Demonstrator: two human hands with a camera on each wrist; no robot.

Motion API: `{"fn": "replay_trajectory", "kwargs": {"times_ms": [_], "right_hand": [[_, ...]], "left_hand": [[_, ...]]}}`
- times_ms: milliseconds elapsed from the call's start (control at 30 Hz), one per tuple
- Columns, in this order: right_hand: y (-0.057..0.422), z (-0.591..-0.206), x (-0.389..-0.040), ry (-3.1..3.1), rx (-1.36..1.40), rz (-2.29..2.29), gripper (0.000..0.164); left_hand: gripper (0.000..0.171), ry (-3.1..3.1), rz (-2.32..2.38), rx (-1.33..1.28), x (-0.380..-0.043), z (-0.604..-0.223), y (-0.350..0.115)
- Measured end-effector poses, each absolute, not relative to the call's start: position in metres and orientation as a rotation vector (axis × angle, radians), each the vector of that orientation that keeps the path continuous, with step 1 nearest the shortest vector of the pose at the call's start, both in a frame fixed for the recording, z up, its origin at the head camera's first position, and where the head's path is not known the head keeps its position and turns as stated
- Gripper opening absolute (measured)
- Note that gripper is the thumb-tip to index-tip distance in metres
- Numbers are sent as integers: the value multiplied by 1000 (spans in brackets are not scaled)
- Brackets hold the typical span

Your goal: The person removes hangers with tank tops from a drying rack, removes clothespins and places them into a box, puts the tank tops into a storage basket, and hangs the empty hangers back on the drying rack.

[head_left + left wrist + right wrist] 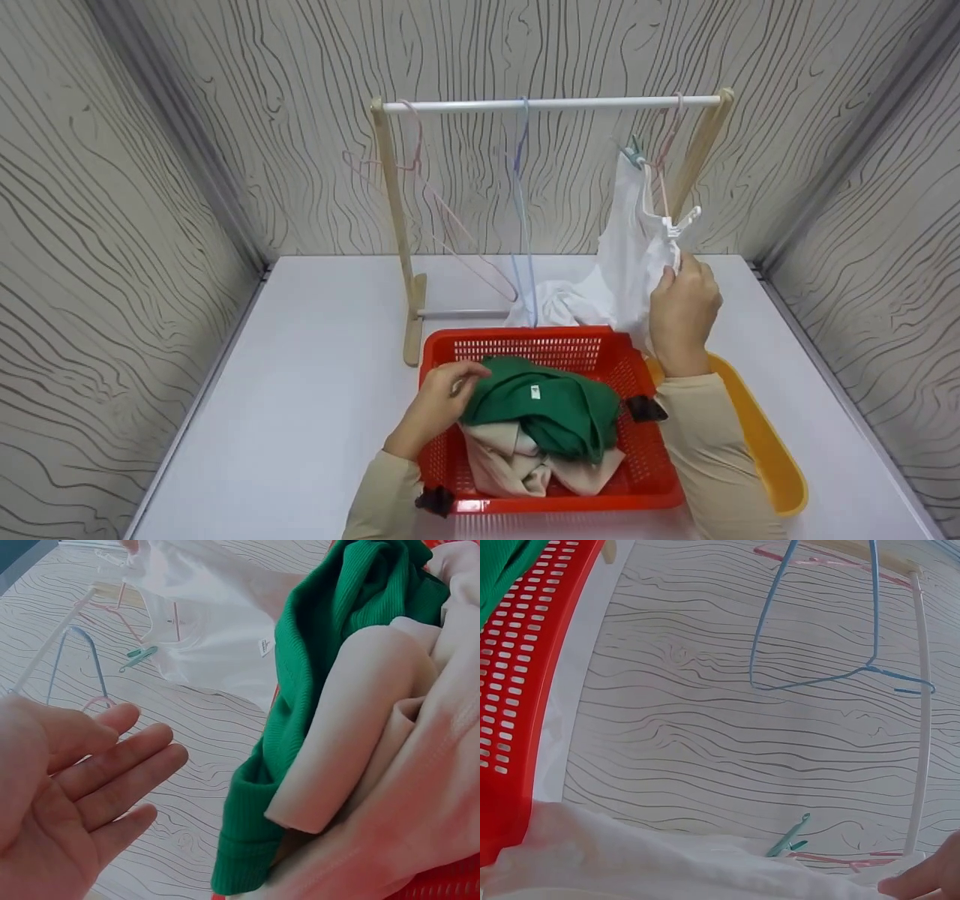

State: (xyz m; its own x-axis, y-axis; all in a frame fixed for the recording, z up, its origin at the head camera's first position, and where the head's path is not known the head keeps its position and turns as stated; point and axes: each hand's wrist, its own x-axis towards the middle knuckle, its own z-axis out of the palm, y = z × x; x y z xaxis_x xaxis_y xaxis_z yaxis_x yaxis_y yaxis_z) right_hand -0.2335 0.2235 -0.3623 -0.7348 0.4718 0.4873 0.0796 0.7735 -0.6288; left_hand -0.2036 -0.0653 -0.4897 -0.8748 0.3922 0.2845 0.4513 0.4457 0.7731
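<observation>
A white T-shirt (630, 240) hangs from the pink hanger (666, 142) at the right end of the rack, its lower part bunched behind the basket. One green clothespin (636, 154) and one white clothespin (681, 223) sit on it at the hanger. My right hand (682, 311) pinches the shirt's edge just below the white clothespin; the fingertips are partly hidden. Over the left side of the red basket (652, 480), my left hand (82, 795) holds nothing, fingers loosely extended. It is nearest a green garment (555, 405), which lies on beige cloth (502, 465) in the basket.
The rack's white rod (480, 106) also carries a pink hanger (457, 225) at the left and a blue hanger (523, 202) mid-rod, both bare. A yellow basket (776, 465) stands under the right forearm. Patterned walls enclose the white table (300, 390).
</observation>
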Motion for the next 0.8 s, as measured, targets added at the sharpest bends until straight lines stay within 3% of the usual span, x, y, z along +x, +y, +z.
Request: {"fn": "replay_trajectory", "kwargs": {"times_ms": [800], "right_hand": [[256, -370, -249, -2481, -547, 445, 25]], "left_hand": [[18, -2648, -1445, -736, -200, -494, -68]]}}
